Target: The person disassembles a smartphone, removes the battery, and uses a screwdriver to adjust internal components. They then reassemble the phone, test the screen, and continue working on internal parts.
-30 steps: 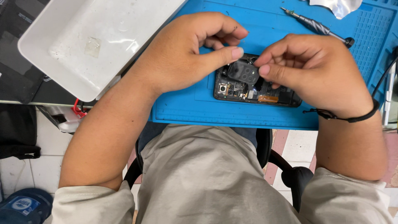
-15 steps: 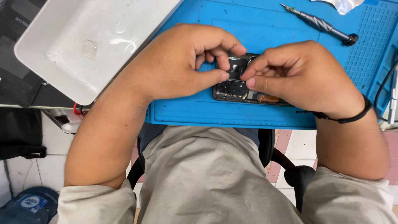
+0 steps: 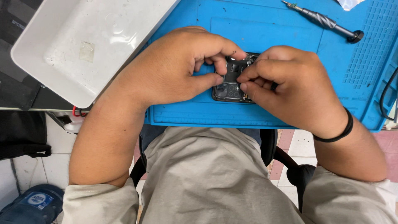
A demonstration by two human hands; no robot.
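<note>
An opened black phone (image 3: 230, 85) with bare inner parts lies on a blue work mat (image 3: 265, 33), mostly covered by both hands. My left hand (image 3: 174, 68) grips its left side, thumb and fingertips pinched on the upper end. My right hand (image 3: 290, 87) covers the right part, thumb and forefinger pinching at a small part near the phone's top. What the fingertips hold is too small to tell. A black band circles my right wrist.
A white plastic tray (image 3: 83, 45) lies at the upper left, overhanging the mat. A grey screwdriver (image 3: 327, 20) rests at the mat's far right. A black cable (image 3: 385, 97) runs along the right edge. Below are my lap, a chair and tiled floor.
Both hands have closed in tighter over the phone, fingertips now meeting at its upper end. The view has shifted slightly, so the phone sits lower on the mat.
</note>
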